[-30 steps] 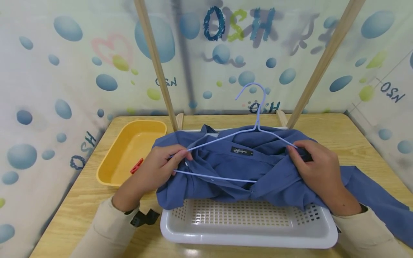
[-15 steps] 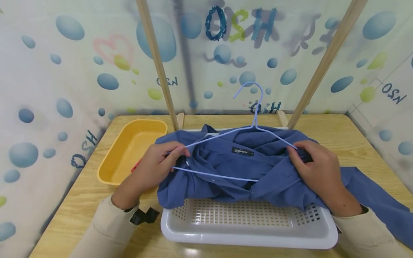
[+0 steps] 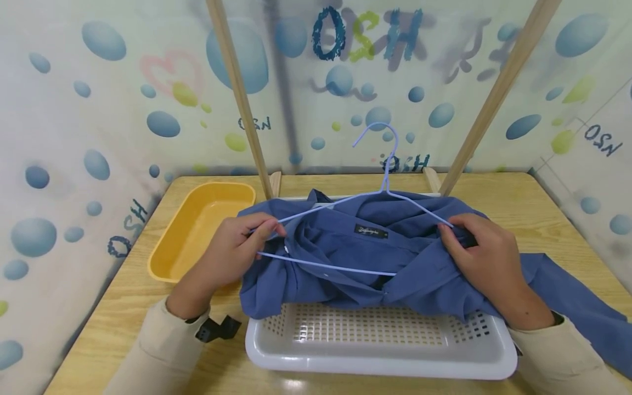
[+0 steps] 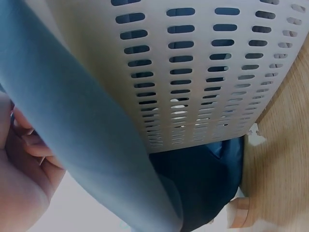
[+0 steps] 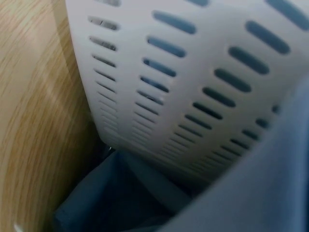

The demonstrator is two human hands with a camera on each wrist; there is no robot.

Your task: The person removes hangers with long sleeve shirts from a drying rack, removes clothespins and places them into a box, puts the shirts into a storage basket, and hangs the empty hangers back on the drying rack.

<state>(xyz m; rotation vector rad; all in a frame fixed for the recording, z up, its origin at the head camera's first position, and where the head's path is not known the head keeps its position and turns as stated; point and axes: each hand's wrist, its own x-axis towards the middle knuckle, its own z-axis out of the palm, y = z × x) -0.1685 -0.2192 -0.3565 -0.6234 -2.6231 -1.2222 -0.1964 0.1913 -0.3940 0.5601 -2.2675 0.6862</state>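
Note:
A blue collared shirt (image 3: 345, 285) lies bunched across the white basket, its dark neck label (image 3: 371, 231) facing up. A light-blue wire hanger (image 3: 326, 266) sits across the collar, its hook (image 3: 377, 125) pointing up and its right end hidden in the shirt's right shoulder. My left hand (image 3: 232, 244) pinches the hanger's left end between thumb and fingers. On the other side, my right hand (image 3: 486, 258) grips the shirt at the shoulder, right where the hanger's arm goes under. In the left wrist view, a fold of blue cloth (image 4: 82, 116) hangs beside my curled fingers.
The white perforated basket (image 3: 380, 365) stands on the wooden table (image 3: 538, 219). A yellow tray (image 3: 168, 241) is at the left. Two wooden poles (image 3: 242, 99) rise behind the basket. One sleeve (image 3: 573, 296) trails over the table at the right.
My left hand has moved a little left, drawing the hanger and its hook left with it. My right hand and the shirt have hardly moved. The red clip in the tray has become hidden.

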